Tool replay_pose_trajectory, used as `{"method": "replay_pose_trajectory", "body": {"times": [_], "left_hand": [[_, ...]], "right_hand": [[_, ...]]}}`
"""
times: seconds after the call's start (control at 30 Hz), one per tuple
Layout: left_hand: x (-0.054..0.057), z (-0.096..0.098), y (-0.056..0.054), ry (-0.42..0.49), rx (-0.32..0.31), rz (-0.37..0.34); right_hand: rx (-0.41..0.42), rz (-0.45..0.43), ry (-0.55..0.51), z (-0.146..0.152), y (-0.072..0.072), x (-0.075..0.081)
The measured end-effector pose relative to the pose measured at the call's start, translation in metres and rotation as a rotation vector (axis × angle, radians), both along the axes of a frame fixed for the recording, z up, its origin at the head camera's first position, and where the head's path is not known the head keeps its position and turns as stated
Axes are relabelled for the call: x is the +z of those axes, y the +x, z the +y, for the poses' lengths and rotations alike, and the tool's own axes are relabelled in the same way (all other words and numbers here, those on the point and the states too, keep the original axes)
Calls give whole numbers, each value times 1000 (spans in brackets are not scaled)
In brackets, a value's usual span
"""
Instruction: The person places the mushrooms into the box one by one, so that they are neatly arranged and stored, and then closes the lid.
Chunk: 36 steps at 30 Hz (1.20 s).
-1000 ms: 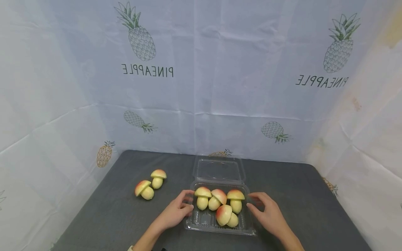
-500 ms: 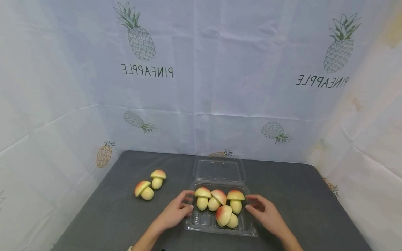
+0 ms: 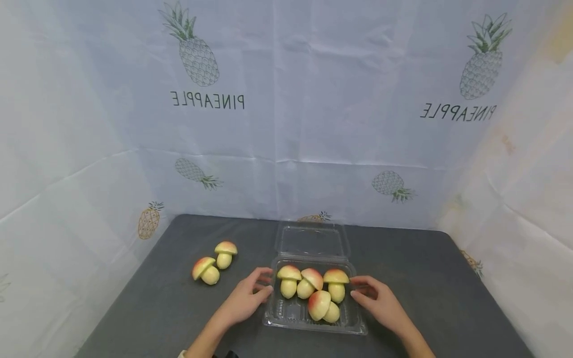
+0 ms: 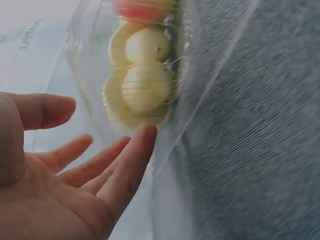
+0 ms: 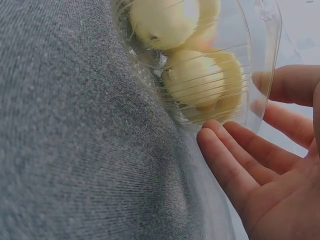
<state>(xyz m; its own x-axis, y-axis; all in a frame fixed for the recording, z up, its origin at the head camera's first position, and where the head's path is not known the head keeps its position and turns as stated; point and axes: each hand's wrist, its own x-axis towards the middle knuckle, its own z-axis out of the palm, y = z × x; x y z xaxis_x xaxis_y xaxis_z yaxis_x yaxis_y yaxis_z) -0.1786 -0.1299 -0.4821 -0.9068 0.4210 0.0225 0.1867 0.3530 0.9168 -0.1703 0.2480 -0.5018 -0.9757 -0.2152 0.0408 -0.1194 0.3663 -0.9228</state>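
Note:
A clear plastic clamshell box [image 3: 293, 325] lies on the dark table, its lid [image 3: 312, 241] folded back away from me. Several yellow mushroom models with reddish caps, such as the front one [image 3: 320, 306], sit in its tray. My left hand [image 3: 243, 297] is at the box's left side with loosely spread fingers; the left wrist view shows the palm [image 4: 60, 195] holding nothing. At the right side is my right hand [image 3: 380, 302]. In the right wrist view its thumb [image 5: 292, 85] overlaps the clear rim, and the other fingers lie relaxed beside the wall; firm contact cannot be told.
Two more mushroom models, one nearer [image 3: 206, 271] and one farther [image 3: 226, 254], lie on the table [image 3: 179, 308] left of the box. Pale cloth [image 3: 335, 114] printed with pineapples hangs behind the table and along both sides.
My left hand has drawn slightly left, away from the box's edge. The right hand shifted only a little. The box and the mushroom models stay in place.

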Motion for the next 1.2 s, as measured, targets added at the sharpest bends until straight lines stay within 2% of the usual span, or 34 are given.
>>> {"method": "replay_pose_trajectory", "body": {"times": [0.23,0.33,0.57,0.67,0.9,1.0,1.2], "left_hand": [[10,-9,-2,-151,98,128],[11,-12,0,-171,141,152],[9,-23,1,-171,284,263],[10,-30,3,-174,342,276],[18,-51,5,-207,408,307],[21,-59,5,-225,437,378],[23,-74,3,-245,516,585]], "right_hand": [[0,5,0,0,-3,1],[6,-5,-1,-1,-3,1],[3,-7,-1,-1,0,0],[5,-13,-6,-1,1,0],[11,-12,-8,-1,1,-1],[9,-13,-9,-1,1,-1],[9,-14,-10,0,1,0]]}}
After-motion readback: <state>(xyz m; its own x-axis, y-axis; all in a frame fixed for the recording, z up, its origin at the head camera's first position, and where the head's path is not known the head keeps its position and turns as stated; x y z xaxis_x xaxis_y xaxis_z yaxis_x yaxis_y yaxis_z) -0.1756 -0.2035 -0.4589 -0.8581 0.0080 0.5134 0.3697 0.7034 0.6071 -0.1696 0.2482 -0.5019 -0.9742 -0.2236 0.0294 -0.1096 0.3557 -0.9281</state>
